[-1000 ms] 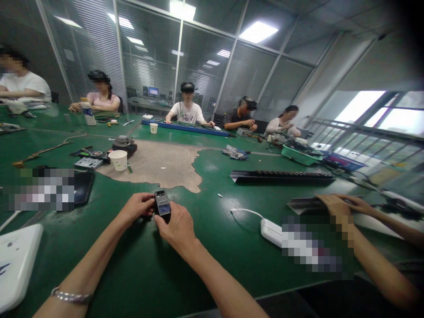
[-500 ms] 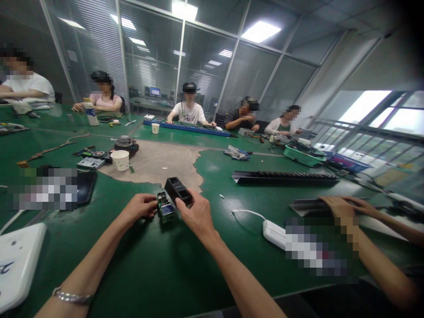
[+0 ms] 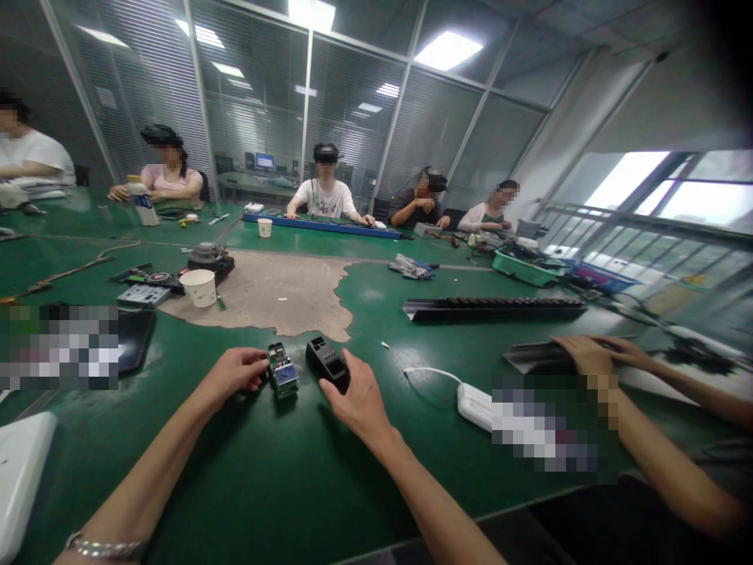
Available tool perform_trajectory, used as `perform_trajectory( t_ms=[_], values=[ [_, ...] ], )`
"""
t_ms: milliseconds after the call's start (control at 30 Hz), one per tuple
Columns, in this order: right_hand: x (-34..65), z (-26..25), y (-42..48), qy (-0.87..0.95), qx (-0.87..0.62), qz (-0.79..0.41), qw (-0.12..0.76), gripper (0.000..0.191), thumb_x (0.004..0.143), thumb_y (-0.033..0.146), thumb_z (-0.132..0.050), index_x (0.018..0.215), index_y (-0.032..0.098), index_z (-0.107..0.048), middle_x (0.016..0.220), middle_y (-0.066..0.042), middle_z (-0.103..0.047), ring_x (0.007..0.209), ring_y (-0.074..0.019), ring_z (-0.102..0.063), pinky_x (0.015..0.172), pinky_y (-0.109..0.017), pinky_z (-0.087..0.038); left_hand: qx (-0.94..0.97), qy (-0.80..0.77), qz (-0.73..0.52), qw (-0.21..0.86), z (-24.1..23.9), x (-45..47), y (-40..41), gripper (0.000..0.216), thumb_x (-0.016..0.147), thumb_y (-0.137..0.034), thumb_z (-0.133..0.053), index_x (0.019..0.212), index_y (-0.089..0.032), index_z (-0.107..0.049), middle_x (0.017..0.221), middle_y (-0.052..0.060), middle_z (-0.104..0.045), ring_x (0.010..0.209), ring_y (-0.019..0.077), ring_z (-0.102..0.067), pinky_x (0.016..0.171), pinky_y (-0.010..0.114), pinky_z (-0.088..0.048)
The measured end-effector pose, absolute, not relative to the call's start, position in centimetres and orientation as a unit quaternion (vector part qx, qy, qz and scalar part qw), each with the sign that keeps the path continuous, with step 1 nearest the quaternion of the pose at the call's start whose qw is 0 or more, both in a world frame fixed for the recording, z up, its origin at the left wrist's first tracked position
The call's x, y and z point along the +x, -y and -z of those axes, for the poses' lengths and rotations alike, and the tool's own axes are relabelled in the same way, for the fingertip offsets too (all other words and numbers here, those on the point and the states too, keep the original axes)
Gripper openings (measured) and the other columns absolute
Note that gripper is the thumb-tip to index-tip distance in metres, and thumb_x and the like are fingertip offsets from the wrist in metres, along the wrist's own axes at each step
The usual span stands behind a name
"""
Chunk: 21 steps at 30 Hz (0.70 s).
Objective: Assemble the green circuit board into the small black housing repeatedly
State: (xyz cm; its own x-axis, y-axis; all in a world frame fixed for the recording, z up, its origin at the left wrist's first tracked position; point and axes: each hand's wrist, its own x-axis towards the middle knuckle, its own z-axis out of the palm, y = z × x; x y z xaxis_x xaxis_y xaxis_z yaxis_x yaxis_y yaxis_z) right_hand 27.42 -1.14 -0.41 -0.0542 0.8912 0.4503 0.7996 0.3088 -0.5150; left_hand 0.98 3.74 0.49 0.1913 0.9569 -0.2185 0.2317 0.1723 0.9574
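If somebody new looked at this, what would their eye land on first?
Probably the green circuit board with its bluish screen, at the fingertips of the left hand. Next, just to its right, the black casing in the right hand. Behind them, a jagged-edged beige patch on the green table, with a paper cup near its left end.

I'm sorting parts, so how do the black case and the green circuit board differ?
The black case is a plain dark shell with openings; the circuit board is green, with exposed parts and a blue-tinted display.
The case is gripped by the right hand; the board is at the left hand's fingertips.
Both are longish and roughly alike in length.
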Motion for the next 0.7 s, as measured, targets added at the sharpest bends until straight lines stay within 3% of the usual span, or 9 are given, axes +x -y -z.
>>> perform_trajectory(
  t_ms=[167,400,567,700],
  values=[
    [27.3,-0.1,1.1,0.716,-0.581,-0.100,0.374,0.054,0.078,0.027,-0.063,0.128,0.014,-0.051,0.111,-0.013,-0.065,0.104,-0.0269,-0.059,0.090,-0.040,-0.046,0.541,-0.553,-0.337,0.536,-0.3,1.0,-3.9,0.046,0.071,-0.037,-0.070,0.109,-0.012,-0.065,0.071,0.003,-0.066,0.052,0.0117,-0.057,0.052,0.023,-0.047],
    [24.1,-3.5,1.1,0.685,-0.533,-0.216,0.447,0.037,0.083,0.036,-0.059,0.117,0.021,-0.060,0.092,-0.003,-0.069,0.075,-0.0170,-0.064,0.068,-0.027,-0.050,0.536,-0.533,-0.339,0.560,-0.2,0.9,-3.9,0.042,0.071,-0.039,-0.071,0.104,-0.012,-0.066,0.069,0.001,-0.065,0.051,0.0097,-0.057,0.053,0.022,-0.047],
    [21.3,-4.5,1.3,0.711,-0.533,-0.177,0.423,0.024,0.084,0.036,-0.058,0.102,0.021,-0.062,0.083,-0.002,-0.068,0.074,-0.0176,-0.063,0.066,-0.026,-0.047,0.526,-0.516,-0.352,0.577,-0.5,0.9,-3.7,0.042,0.070,-0.038,-0.072,0.103,-0.012,-0.067,0.067,0.001,-0.064,0.052,0.0099,-0.058,0.053,0.022,-0.048],
    [20.0,-4.5,1.7,0.733,-0.550,-0.133,0.378,0.026,0.082,0.039,-0.060,0.102,0.021,-0.059,0.082,-0.003,-0.066,0.074,-0.0198,-0.063,0.066,-0.027,-0.046,0.522,-0.504,-0.360,0.586,-0.4,0.7,-3.8,0.046,0.070,-0.035,-0.073,0.108,-0.011,-0.065,0.071,0.003,-0.066,0.052,0.0099,-0.059,0.053,0.022,-0.048]
  ],
)
